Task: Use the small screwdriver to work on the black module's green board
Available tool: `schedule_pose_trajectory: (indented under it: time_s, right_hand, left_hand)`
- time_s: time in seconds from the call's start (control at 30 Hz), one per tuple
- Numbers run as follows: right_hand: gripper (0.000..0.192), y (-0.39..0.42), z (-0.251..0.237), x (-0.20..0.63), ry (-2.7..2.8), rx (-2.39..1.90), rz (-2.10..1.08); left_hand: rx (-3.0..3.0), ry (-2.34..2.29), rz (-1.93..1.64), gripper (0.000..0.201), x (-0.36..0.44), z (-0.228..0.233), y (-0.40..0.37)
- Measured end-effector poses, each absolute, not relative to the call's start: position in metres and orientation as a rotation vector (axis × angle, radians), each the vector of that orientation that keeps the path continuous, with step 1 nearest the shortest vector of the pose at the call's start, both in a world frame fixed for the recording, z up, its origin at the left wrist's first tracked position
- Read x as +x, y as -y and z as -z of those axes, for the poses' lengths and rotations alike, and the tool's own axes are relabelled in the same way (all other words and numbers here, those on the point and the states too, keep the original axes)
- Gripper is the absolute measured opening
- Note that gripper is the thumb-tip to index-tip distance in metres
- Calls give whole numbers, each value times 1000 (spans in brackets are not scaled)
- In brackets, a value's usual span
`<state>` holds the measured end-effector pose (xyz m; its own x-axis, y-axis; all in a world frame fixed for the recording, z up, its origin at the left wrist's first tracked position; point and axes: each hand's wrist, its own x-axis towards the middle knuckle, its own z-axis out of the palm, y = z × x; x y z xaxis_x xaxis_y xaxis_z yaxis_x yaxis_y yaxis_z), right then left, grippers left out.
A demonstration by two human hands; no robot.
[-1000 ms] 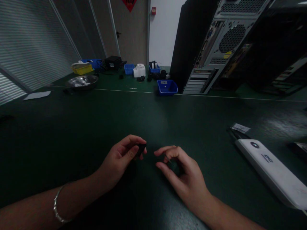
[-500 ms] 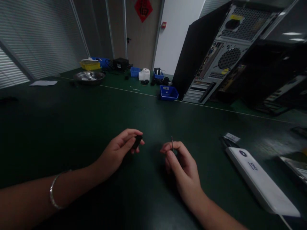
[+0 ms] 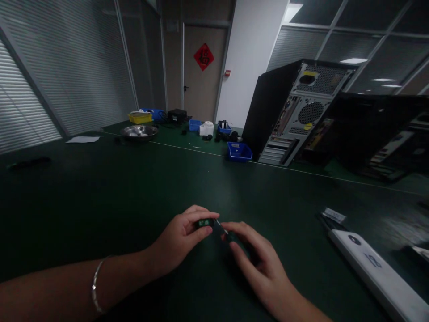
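Observation:
My left hand (image 3: 186, 235) is closed, pinching a small dark piece with a green circuit board (image 3: 204, 222) between thumb and fingers. Light markings show on the board's green face. In my right hand (image 3: 259, 255) is a slim screwdriver (image 3: 222, 227), its thin metal shaft pointing up and left and its dark handle mostly hidden by the fingers. The shaft's tip is at the right end of the small piece; whether it touches or goes in I cannot tell. Both hands are just above the dark green table (image 3: 140, 192).
A white power-bank-like box (image 3: 375, 264) lies on the right with a cable. Behind stand a computer tower (image 3: 268, 116), a blue bin (image 3: 239, 152), a metal bowl (image 3: 139, 132) and a yellow tray (image 3: 140, 118). Paper (image 3: 83, 139) lies at the far left.
My hands have come closer together. The screwdriver has tipped from upright to pointing left at the piece, which has turned so its green face shows. The view has tilted up.

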<state>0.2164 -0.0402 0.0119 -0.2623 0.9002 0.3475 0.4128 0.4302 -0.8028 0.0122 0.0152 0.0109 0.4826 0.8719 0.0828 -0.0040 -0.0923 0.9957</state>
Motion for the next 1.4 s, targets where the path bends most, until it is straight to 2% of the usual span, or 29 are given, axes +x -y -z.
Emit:
schedule_pose_trajectory:
  time_s: [0.13, 0.27, 0.37, 0.53, 0.73, 1.4]
  right_hand:
    - [35, 36, -6, 219, 1920, -1135, -575]
    - [30, 34, -8, 217, 1896, -1140, -607]
    - [27, 34, -12, 215, 1850, -1147, -675]
    - [24, 32, -13, 216, 1686, -1192, -1006]
    - [36, 24, -11, 217, 1383, -1155, -1473]
    - [34, 27, -11, 216, 1414, -1105, -1473]
  left_hand:
    - [1621, -838, -913, 26, 9, -9, -21]
    - [1649, -837, -953, 16, 7, -7, -23]
    - [1709, -806, -955, 16, 7, -7, -23]
    - [1639, -731, -985, 19, 8, -6, -23]
    - [1501, -707, -976, 22, 10, -5, -23]
    - [1327, -716, -897, 20, 12, -10, -20]
